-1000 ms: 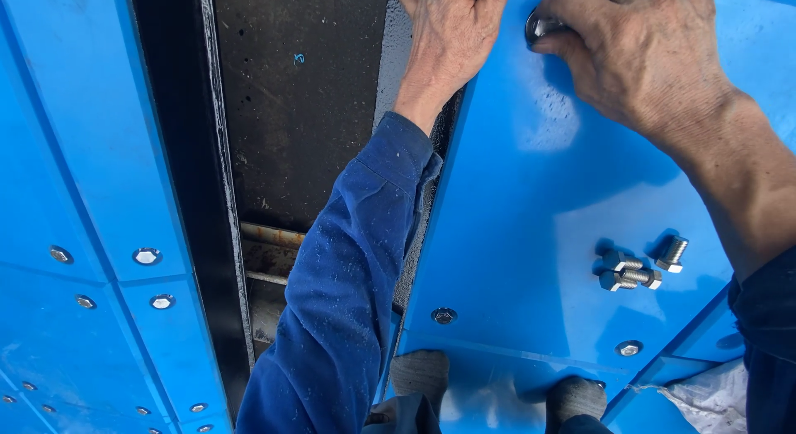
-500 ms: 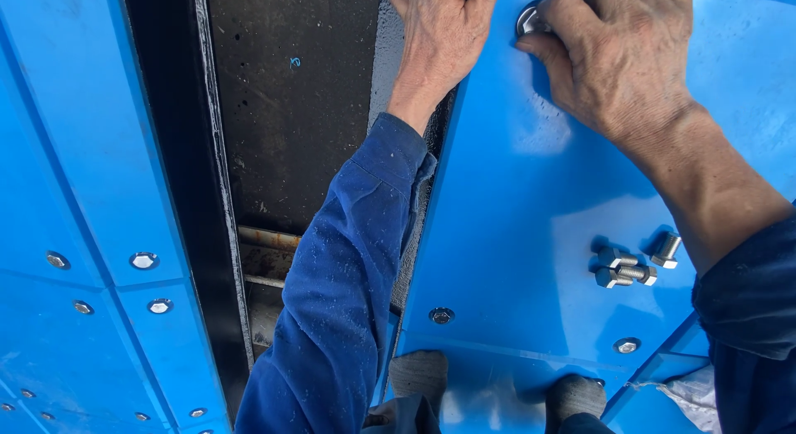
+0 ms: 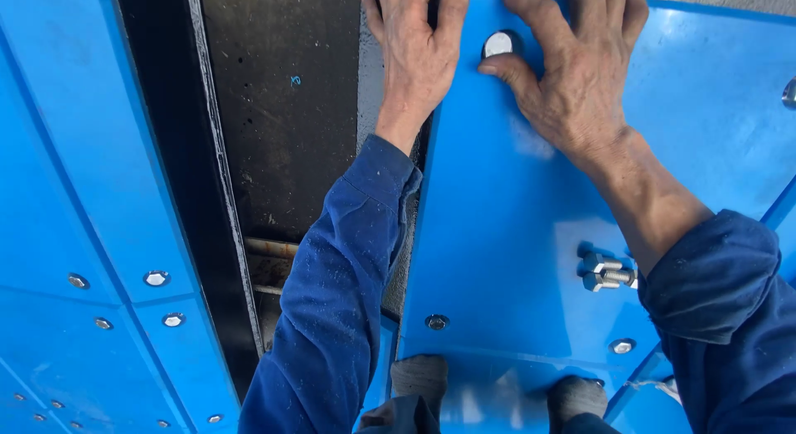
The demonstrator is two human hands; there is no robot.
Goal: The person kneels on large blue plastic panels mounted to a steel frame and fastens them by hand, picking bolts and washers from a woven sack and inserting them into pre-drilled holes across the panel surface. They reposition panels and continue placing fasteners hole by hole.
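We find no packages, labels, signs or screens here. The nearest thing to a marking is a small blue scribble (image 3: 295, 80) on the dark panel (image 3: 274, 127) between the blue sheets, too small for us to tell its shape.

Loose bolts (image 3: 608, 271) on panel (image 3: 514, 235), right
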